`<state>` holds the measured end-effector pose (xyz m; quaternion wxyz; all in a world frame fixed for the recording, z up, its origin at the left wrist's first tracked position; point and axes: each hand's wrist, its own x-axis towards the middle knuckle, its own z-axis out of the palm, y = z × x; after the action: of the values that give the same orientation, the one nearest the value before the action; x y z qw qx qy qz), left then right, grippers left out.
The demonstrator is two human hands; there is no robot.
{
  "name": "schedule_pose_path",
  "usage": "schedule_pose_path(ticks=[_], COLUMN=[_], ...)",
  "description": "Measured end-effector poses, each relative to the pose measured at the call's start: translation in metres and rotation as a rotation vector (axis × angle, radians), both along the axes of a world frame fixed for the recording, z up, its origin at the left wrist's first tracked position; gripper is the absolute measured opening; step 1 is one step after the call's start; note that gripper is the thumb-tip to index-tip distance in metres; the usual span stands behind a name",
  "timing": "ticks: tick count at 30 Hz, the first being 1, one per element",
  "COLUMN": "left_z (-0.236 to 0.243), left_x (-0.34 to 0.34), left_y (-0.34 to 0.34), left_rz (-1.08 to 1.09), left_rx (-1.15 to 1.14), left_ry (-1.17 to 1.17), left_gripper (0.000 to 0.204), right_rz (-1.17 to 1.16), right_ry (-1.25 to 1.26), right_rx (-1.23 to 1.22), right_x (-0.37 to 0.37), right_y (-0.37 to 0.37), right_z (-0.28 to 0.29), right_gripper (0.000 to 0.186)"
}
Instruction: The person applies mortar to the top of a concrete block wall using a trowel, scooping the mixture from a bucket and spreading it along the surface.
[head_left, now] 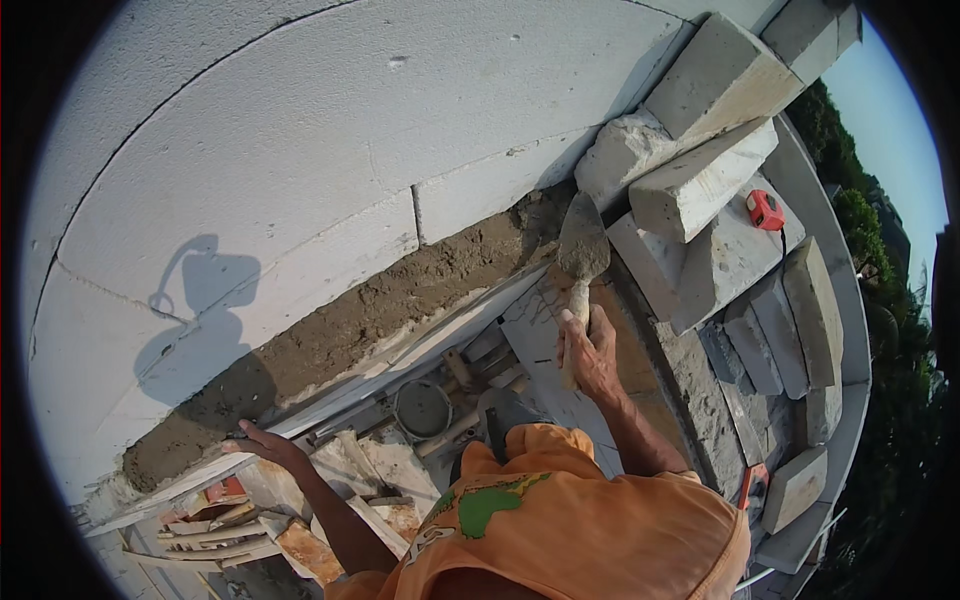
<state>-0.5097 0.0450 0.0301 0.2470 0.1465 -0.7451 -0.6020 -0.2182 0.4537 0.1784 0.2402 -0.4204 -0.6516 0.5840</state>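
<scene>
My right hand (592, 352) is wrapped round the handle of a pointed trowel (583, 243). Its blade, smeared with mortar, lies at the far right end of a long strip of wet mortar (400, 292). That strip runs along the foot of a wall of large pale blocks (330, 130), rough and lumpy on top. At the near left end my left hand (270, 447) is open, fingers stretched out at the outer edge of the mortar, holding nothing. A shadow falls across the wall and the mortar on the left.
Cut pale blocks (708, 185) are piled at the right, with a red tape measure (766, 210) on one. More block pieces (815, 310) stand beyond. Far below the ledge are a round bucket (422, 408) of grey stuff, rubble and wood strips (220, 545).
</scene>
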Motion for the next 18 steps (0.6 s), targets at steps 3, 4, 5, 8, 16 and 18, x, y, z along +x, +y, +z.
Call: schedule_pose_path(ticks=[3, 4, 5, 8, 16, 18], left_z=[-0.01, -0.009, -0.005, -0.003, -0.003, -0.004], left_x=[-0.004, -0.003, -0.001, 0.0, -0.001, -0.002], left_y=[-0.012, -0.008, -0.005, -0.001, 0.0, -0.003], left_rz=[0.057, 0.056, 0.035, 0.004, 0.042, 0.037], left_rx=[-0.153, -0.152, -0.109, -0.054, -0.075, -0.08], left_ry=[-0.027, -0.031, -0.017, 0.01, 0.007, 0.014], left_gripper=[0.09, 0.09, 0.088, 0.087, 0.084, 0.084], right_rz=[0.038, 0.062, 0.065, 0.126, 0.123, 0.123], right_ry=[0.008, 0.012, 0.008, -0.104, -0.183, -0.163], right_rx=[-0.122, -0.217, -0.22, -0.279, -0.324, -0.329], right_x=[-0.009, -0.014, -0.018, -0.029, -0.033, -0.034], right_y=[-0.002, 0.002, 0.007, 0.025, 0.045, 0.047], right_z=[0.038, 0.05, 0.059, 0.074, 0.078, 0.079], right_gripper=[0.04, 0.037, 0.037, 0.032, 0.023, 0.022])
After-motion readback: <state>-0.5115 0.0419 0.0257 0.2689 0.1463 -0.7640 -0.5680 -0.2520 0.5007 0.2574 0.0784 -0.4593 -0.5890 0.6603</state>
